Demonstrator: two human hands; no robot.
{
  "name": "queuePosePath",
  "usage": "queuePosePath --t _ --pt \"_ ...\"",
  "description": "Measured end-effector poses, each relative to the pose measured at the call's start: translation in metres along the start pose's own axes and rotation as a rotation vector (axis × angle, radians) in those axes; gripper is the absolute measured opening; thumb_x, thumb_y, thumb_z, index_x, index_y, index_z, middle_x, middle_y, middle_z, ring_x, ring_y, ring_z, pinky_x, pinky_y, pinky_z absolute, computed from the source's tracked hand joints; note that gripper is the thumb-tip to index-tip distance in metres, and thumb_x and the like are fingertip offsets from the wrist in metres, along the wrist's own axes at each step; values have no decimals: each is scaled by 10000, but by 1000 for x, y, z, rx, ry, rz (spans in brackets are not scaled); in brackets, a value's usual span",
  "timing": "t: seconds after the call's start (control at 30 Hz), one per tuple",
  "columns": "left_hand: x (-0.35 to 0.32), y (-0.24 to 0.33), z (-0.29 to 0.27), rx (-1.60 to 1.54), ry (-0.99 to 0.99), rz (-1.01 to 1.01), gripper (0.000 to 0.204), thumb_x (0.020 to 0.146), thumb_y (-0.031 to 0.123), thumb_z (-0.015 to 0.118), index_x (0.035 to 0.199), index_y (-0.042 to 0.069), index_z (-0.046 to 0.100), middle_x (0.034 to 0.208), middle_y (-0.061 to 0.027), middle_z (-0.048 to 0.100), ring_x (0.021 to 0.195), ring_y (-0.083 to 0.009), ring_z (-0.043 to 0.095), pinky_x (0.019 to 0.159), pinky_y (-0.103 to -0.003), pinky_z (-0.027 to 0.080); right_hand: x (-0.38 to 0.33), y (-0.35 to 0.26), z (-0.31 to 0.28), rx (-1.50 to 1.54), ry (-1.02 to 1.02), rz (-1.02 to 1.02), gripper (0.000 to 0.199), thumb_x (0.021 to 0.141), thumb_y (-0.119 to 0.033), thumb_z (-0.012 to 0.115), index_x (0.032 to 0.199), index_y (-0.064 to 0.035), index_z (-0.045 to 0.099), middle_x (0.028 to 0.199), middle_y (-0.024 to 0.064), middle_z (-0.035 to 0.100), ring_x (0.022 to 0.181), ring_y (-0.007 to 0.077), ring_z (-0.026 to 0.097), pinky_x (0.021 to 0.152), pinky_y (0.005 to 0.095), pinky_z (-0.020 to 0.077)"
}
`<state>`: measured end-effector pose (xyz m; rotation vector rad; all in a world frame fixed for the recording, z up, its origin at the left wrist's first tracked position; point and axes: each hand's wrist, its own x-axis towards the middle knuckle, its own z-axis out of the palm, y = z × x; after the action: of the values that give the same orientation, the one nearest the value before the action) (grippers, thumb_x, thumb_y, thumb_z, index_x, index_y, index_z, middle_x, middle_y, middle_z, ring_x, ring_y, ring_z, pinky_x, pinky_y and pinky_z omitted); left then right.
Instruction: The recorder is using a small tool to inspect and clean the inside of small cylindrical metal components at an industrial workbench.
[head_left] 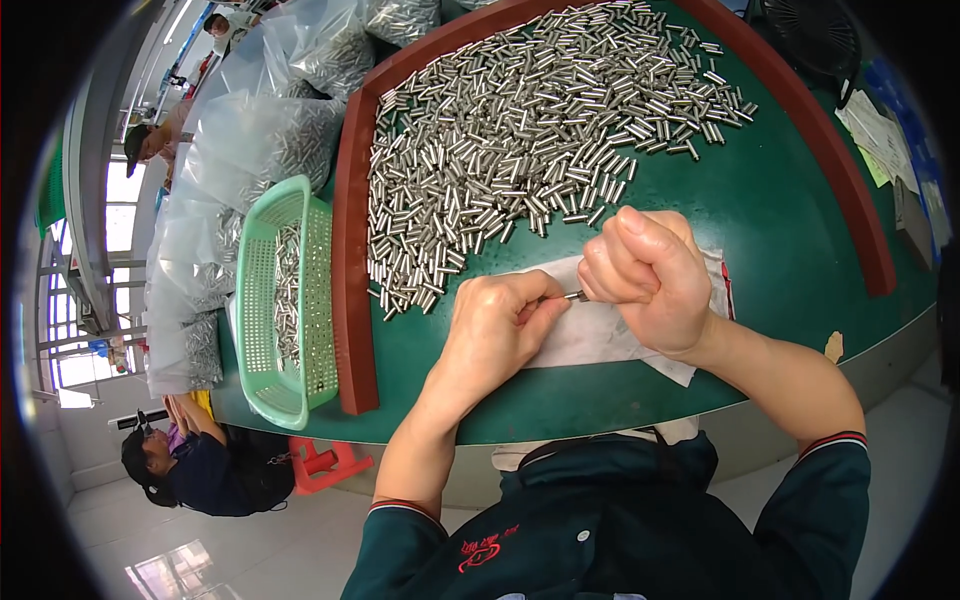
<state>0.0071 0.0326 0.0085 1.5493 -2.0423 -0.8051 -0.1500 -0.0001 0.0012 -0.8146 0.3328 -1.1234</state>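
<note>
Above a white cloth (610,335) near the table's front edge, my two hands meet at a small metal pin (576,295). My left hand (497,325) pinches the pin between thumb and fingers. My right hand (650,275) is closed in a fist, thumb uppermost, with the pin's other end running up to its curled fingers. What lies inside that fist is hidden. Just beyond both hands spreads a large heap of short silvery metal pins (520,140) on the green tabletop (690,200).
Dark red rails (352,250) border the heap. Left of them stands a light green plastic basket (262,385) with more pins inside. Clear bags of pins (265,135) line the left side. A black fan (815,35) and papers (878,135) are at far right. Other people sit leftward.
</note>
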Motion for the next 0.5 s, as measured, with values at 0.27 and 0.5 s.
queuePosePath --t 0.27,0.5 --pt "1 0 -1 31 -11 -13 68 672 52 637 687 7 588 541 -117 528 456 -250 509 456 -320 404 1 2 0 -1 13 6 437 897 -213 315 476 -127 235 400 -32 223 381 75 157 396 242 171" --pt "3 4 -2 14 -30 -34 68 668 40 634 665 2 579 521 -121 508 443 -260 496 449 -328 395 -5 4 7 -136 11 -1 434 885 -204 359 479 -112 236 422 -24 238 413 80 202 421 241 189"
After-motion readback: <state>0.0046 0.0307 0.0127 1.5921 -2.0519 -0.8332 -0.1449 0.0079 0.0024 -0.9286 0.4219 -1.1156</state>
